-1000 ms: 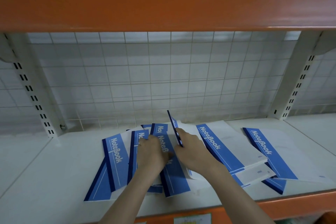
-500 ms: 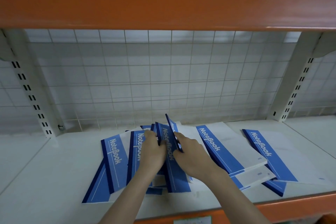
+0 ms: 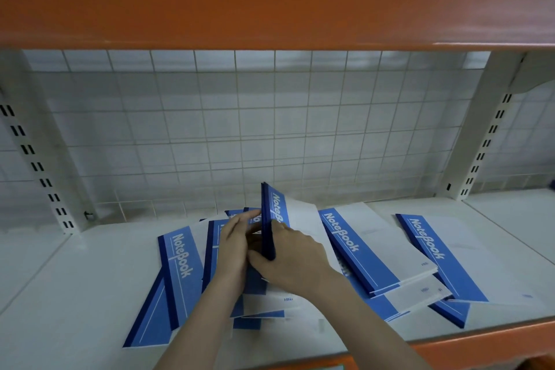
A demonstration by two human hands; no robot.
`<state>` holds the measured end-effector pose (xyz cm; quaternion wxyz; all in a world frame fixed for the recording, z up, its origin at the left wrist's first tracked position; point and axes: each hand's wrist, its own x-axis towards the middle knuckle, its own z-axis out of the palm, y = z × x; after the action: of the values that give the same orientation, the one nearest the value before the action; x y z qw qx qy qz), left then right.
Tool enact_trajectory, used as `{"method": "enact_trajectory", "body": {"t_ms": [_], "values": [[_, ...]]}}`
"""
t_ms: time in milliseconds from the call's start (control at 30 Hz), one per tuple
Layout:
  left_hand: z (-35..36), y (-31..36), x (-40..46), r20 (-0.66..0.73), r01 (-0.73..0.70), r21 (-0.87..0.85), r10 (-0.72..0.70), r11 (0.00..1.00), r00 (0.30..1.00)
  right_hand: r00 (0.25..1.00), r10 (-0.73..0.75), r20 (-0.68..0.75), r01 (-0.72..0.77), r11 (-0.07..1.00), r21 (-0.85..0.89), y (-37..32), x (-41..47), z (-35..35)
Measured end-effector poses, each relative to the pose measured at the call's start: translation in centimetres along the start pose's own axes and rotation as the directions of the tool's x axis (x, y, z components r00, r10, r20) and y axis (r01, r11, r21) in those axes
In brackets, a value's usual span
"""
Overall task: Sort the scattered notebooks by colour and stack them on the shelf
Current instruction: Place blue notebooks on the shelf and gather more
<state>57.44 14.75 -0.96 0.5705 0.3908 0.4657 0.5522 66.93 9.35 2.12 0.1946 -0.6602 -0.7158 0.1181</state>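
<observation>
Several blue-and-white notebooks marked "NoteBook" lie scattered on the white shelf (image 3: 75, 285). A small bundle of notebooks (image 3: 271, 213) stands on edge in the middle, spine towards me. My right hand (image 3: 288, 258) grips this bundle from the right with the thumb over its near edge. From the left, my left hand (image 3: 235, 246) presses flat against the bundle, fingers straight. Flat notebooks lie at the left (image 3: 177, 273), right of centre (image 3: 354, 246) and far right (image 3: 435, 252). More are partly hidden under my arms.
An orange beam (image 3: 270, 6) runs overhead, and an orange lip (image 3: 480, 345) edges the shelf front. A white wire grid (image 3: 270, 129) backs the shelf. Slotted white uprights stand at the left (image 3: 39, 165) and right (image 3: 480, 147).
The bundle between my hands has been raised from a slant to standing on edge. Both hands closed in around it and moved slightly back.
</observation>
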Motion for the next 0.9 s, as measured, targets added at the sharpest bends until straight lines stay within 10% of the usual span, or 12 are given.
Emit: {"method": "enact_trajectory", "body": {"t_ms": [133, 233, 367, 533, 900], "values": [[-1.1, -0.1, 0.0, 0.174, -0.217, 0.28, 0.173, 0.935, 0.969, 0.996, 0.081, 0.036, -0.083, 0.995, 0.052, 0.4, 0.2, 0.5], [-2.6, -1.3, 1.1, 0.141, -0.397, 0.68, 0.422, 0.616, 0.896, 0.991, 0.126, 0.05, -0.134, 0.971, 0.196, 1.1, 0.4, -0.1], [-3.3, -2.5, 1.8, 0.112, -0.271, 0.897, 0.414, 0.349, 0.903, 0.99, 0.127, 0.061, -0.14, 0.934, 0.328, 1.8, 0.1, -0.8], [-2.3, -2.3, 1.5, 0.103, -0.248, 0.894, 0.369, 0.374, 0.924, 0.995, 0.09, 0.048, -0.1, 0.954, 0.281, 1.4, 0.1, -0.7], [-2.9, -0.4, 0.7, 0.014, 0.018, 0.434, -0.027, 0.901, 1.0, 0.998, 0.003, 0.069, -0.008, 0.997, 0.073, -1.6, 0.0, 0.8]]}}
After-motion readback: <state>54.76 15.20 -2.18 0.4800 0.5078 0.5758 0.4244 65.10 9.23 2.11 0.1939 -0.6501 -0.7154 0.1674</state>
